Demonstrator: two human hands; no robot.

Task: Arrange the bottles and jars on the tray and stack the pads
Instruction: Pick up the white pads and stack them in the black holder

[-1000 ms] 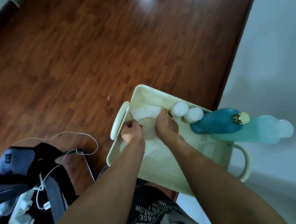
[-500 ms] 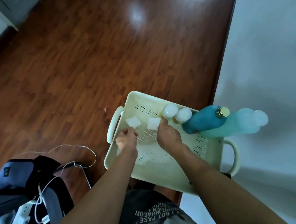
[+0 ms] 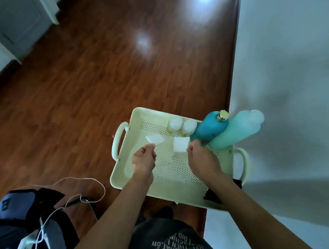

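So each hand has one pad pinched by a corner. The left hand (image 3: 143, 158) has its fingertips closed narrow on the near edge of the left pad (image 3: 155, 139), and the right hand (image 3: 200, 154) is nipping the right-hand edge of the right pad (image 3: 180, 144). Both pads look lifted a bit off the tray floor just above the middle of the frame, with a gap between them. My guess is the corner grip is there so one can be laid square on top of the other, since the stacking isn't done yet.

Moving outward, the tray (image 3: 124, 176) is a pale perforated one with loop handles, sitting centre-right. Along its far wall stand two small white-capped jars (image 3: 181, 125), touching each other. Right of them, a dark teal bottle (image 3: 210, 131) with a gold cap and a lighter aqua bottle (image 3: 235, 131) lean side by side at the tray's upper right corner. That looks like the bottle part sorted, leaving the open floor for pads.
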